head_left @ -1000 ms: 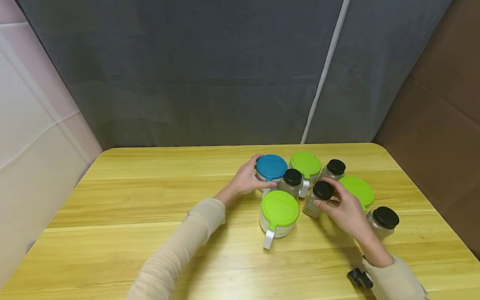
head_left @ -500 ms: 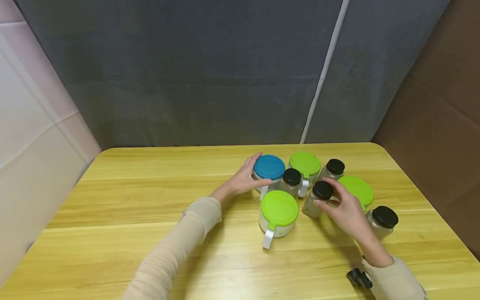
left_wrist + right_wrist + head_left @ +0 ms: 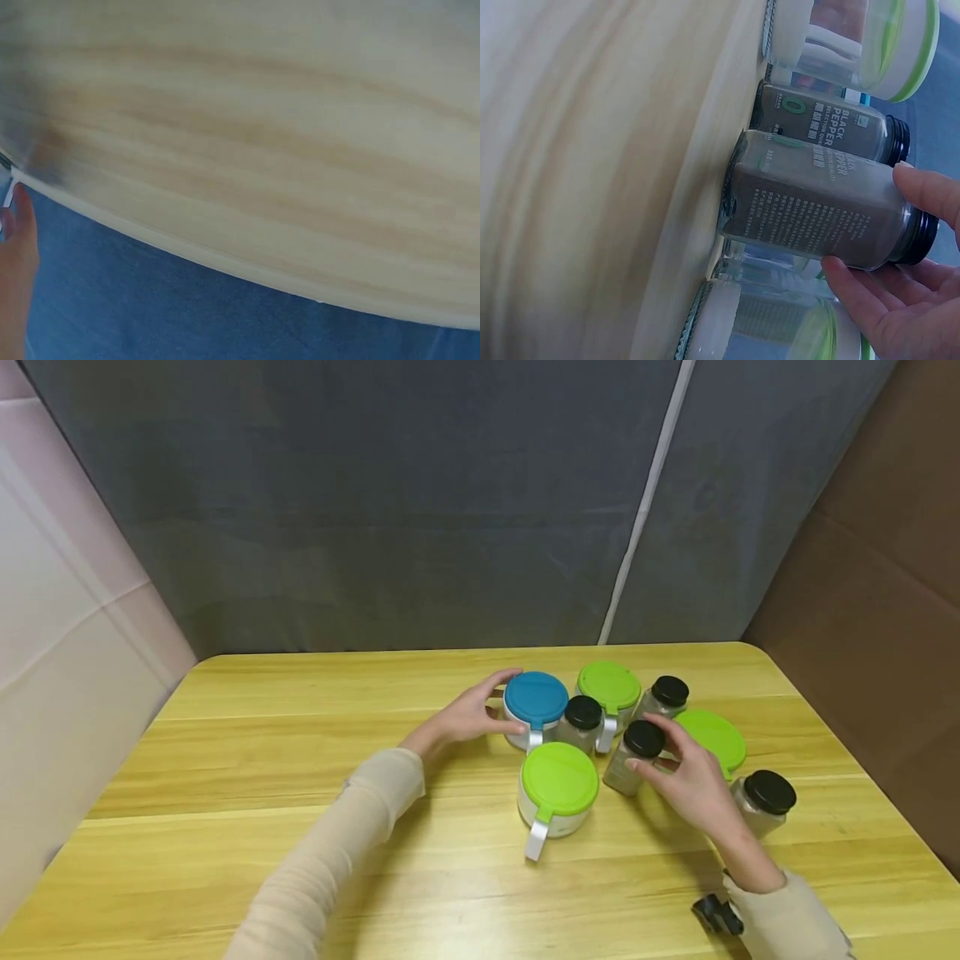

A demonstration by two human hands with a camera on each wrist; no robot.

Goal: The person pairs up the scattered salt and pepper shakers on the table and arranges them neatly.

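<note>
My right hand [image 3: 699, 785] grips a clear, black-capped jar of black pepper [image 3: 624, 770] by its upper part, thumb on one side and fingers on the other. The right wrist view shows this pepper jar [image 3: 802, 202] with its printed label and its base close to the table. My left hand [image 3: 463, 714] is at the left side of a jar with a blue lid [image 3: 536, 696], thumb and fingertips spread at its edge with a gap before the palm. A second black pepper jar [image 3: 582, 713] stands just right of the blue-lidded one.
A green-lidded jar [image 3: 559, 777] with a white handle stands in front. Another green-lidded jar [image 3: 609, 685] is behind. A third green lid [image 3: 714, 739] and two black-capped jars [image 3: 670, 692] stand right. The wooden table [image 3: 247, 760] meets a dark grey backdrop [image 3: 375, 527].
My left hand has drawn back to the left, its thumb sliding off the front of the blue-lidded jar, which shifted slightly left. My right hand has stayed on the pepper jar.
</note>
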